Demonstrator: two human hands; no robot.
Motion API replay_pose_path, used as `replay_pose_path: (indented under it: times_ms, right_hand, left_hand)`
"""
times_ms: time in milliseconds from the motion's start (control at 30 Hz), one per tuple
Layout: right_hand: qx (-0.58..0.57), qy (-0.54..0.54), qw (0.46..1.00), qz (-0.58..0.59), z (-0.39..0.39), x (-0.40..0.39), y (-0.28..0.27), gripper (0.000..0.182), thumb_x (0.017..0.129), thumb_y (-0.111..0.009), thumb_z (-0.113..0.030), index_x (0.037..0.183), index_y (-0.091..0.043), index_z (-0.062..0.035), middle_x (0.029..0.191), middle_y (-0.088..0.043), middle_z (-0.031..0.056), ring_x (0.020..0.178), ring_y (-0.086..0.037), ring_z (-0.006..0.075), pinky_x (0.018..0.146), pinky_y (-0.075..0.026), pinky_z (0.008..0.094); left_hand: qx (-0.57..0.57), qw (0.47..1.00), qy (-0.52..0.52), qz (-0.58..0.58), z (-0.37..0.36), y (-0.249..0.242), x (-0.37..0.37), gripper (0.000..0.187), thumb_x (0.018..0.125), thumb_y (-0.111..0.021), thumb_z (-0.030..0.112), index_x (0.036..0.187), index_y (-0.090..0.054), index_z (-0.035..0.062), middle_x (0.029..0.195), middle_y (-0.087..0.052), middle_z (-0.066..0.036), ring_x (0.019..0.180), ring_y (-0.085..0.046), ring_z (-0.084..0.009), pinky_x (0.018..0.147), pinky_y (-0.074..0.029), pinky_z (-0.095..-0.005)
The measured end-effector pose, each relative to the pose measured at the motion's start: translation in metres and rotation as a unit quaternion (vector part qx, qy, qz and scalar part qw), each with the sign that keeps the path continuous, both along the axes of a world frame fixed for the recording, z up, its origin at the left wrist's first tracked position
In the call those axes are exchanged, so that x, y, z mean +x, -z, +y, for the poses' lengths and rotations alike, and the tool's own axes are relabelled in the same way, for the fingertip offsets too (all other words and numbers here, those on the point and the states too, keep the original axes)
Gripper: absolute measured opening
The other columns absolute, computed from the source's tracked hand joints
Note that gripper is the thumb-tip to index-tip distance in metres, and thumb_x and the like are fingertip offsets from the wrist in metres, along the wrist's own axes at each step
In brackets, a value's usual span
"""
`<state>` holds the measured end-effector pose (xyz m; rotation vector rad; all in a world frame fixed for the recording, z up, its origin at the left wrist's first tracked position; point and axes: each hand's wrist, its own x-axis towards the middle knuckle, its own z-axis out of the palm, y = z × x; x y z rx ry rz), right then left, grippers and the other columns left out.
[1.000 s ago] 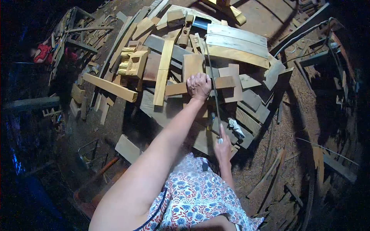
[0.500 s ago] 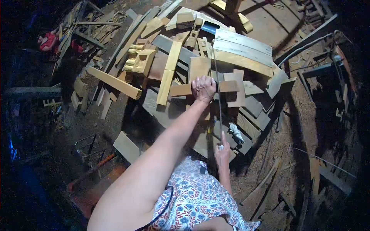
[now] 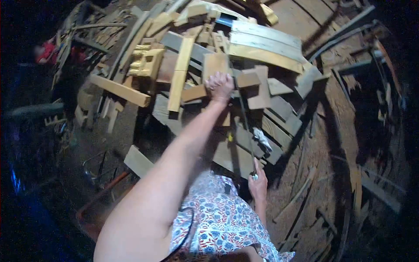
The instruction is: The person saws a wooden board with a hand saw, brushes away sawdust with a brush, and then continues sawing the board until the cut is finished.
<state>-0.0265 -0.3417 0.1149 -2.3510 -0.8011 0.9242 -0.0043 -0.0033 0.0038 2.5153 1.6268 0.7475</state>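
Observation:
Pressed over a short wooden bar point(image 3: 194, 93), my left hand point(image 3: 221, 87) has its fingers wrapped round the wood. Another wooden piece point(image 3: 248, 80) lies just right of that hand, past the blade. My right hand point(image 3: 257, 182), lower down, is closed on the near end of a long thin saw point(image 3: 245, 118), its index finger stretched along it. The blade runs up from there, close beside my left hand. Under the bar lies a flat block point(image 3: 216, 64). A crumpled white item point(image 3: 262, 139) sits right of the blade.
Yellow carved wood point(image 3: 148, 61) and a long beam point(image 3: 120, 91) lie to the left. Pale planks point(image 3: 266, 41) are stacked at the upper right. A person in red point(image 3: 45, 52) is at the far left. Scrap wood lies on the ground point(image 3: 301, 183).
The view has shifted, moving the wood pile left and up. My right hand and the saw's near end have moved slightly down and right. The blade now slants more, and the bar's two parts look separated.

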Motion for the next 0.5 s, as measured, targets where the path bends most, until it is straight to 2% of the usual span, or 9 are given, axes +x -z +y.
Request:
replay_pose_path:
  times_ms: [67, 133, 300, 367, 467, 500]
  right_hand:
    - [-0.034, -0.019, 0.999, 0.016, -0.008, -0.001, -0.016, 0.07, 0.073, -0.058, -0.004, 0.137, -0.036, -0.0207, 0.084, -0.051, 0.0185, 0.078, -0.053, 0.0363, 0.074, -0.044, 0.0418]
    - [-0.04, 0.011, 0.998, 0.052, 0.001, -0.015, -0.025, 0.069, 0.074, -0.059, -0.005, 0.137, -0.036, -0.0217, 0.084, -0.052, 0.0181, 0.078, -0.054, 0.0355, 0.074, -0.045, 0.0418]
    - [-0.006, 0.049, 0.996, 0.071, 0.001, -0.028, 0.01, 0.069, 0.073, -0.059, -0.005, 0.136, -0.037, -0.0226, 0.086, -0.053, 0.0185, 0.08, -0.056, 0.0354, 0.074, -0.045, 0.0425]
    - [0.026, 0.043, 0.998, 0.03, 0.003, -0.019, 0.018, 0.071, 0.072, -0.058, -0.004, 0.136, -0.036, -0.023, 0.088, -0.055, 0.0194, 0.081, -0.056, 0.0363, 0.074, -0.045, 0.0428]
    - [0.014, 0.016, 1.0, 0.021, 0.005, -0.003, 0.002, 0.071, 0.072, -0.057, -0.004, 0.137, -0.036, -0.0237, 0.088, -0.055, 0.0202, 0.083, -0.056, 0.0371, 0.075, -0.045, 0.0431]
    - [-0.025, 0.007, 0.999, 0.022, 0.01, 0.001, -0.024, 0.07, 0.073, -0.058, -0.008, 0.137, -0.035, -0.0248, 0.088, -0.055, 0.0206, 0.082, -0.056, 0.0381, 0.075, -0.046, 0.0438]
  left_hand:
    - [0.005, 1.0, 0.023, -0.01, -0.001, 0.001, -0.004, 0.021, 0.078, -0.05, 0.027, 0.065, -0.059, 0.0122, 0.074, -0.057, -0.007, 0.072, -0.054, -0.0281, 0.069, -0.039, -0.0437]
    - [0.02, 0.999, 0.029, -0.005, 0.002, 0.005, -0.005, 0.022, 0.077, -0.05, 0.028, 0.065, -0.06, 0.0117, 0.075, -0.057, -0.007, 0.072, -0.054, -0.0281, 0.068, -0.039, -0.0431]
    - [-0.024, 0.999, 0.038, -0.019, 0.002, -0.002, -0.006, 0.025, 0.079, -0.049, 0.028, 0.064, -0.058, 0.0107, 0.073, -0.056, -0.01, 0.071, -0.053, -0.0292, 0.067, -0.038, -0.0426]
    - [-0.007, 0.999, 0.031, -0.019, 0.005, 0.004, -0.006, 0.025, 0.079, -0.049, 0.029, 0.064, -0.059, 0.0109, 0.073, -0.056, -0.01, 0.07, -0.053, -0.0291, 0.067, -0.038, -0.0422]
    - [0.012, 1.0, 0.015, -0.003, 0.009, 0.006, -0.002, 0.026, 0.08, -0.049, 0.029, 0.066, -0.061, 0.0109, 0.075, -0.058, -0.01, 0.072, -0.054, -0.0291, 0.067, -0.04, -0.0426]
    - [0.014, 1.0, 0.013, 0.004, 0.011, 0.007, -0.002, 0.026, 0.081, -0.049, 0.029, 0.067, -0.062, 0.011, 0.076, -0.059, -0.01, 0.072, -0.055, -0.0293, 0.067, -0.04, -0.0427]
